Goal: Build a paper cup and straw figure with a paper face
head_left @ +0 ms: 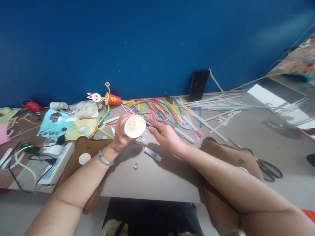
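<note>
My left hand [122,133], a jade-like bangle at its wrist, is wrapped round a white paper cup [135,126]. The cup's open mouth faces me, and two small dark marks or holes show inside it. Just right of the rim, my right hand [164,135] is closed in a pinch; what its fingertips hold is too small to make out. Below the hands a glue tube [152,154] lies on the table, with a small clear ring-shaped piece [135,166] nearer me.
Behind the hands lie several coloured pipe cleaners and markers [183,135]. A red cup with a rabbit face [113,99] lies at the back left, and a phone [199,85] leans on the wall. Scissors [269,169] are at right, a power strip [56,164] at left.
</note>
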### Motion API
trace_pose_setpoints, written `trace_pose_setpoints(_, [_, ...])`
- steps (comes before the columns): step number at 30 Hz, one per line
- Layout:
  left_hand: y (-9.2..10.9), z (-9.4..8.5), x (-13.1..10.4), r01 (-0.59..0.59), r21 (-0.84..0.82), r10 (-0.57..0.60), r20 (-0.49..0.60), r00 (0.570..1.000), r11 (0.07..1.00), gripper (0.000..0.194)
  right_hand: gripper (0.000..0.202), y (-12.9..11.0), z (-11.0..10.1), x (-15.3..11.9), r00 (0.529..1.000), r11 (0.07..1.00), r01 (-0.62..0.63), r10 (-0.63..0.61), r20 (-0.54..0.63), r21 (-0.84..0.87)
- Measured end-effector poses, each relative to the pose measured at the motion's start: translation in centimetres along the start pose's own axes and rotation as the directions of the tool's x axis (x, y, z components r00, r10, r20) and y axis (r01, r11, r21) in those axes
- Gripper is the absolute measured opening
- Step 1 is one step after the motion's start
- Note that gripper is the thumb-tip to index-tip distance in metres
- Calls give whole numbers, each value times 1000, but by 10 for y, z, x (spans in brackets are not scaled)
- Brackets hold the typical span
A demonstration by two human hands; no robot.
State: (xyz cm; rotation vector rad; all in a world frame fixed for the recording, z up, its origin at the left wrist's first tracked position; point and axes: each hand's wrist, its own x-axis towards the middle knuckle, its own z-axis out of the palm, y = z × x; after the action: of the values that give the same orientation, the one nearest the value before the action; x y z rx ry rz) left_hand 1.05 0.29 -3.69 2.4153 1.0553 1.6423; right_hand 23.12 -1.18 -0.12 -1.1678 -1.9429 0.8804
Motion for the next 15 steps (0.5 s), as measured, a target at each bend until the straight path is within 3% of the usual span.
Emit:
trace_pose_setpoints(5, [2, 4, -5, 60, -2, -60, -23, 998, 998, 75, 40, 2, 4, -3, 999, 1000, -30, 31, -38, 7])
trace_pose_setpoints(15, [9, 8, -4, 59, -23, -60, -64, 996, 998, 80, 37, 1, 7, -5, 996, 999, 9, -13, -93, -43])
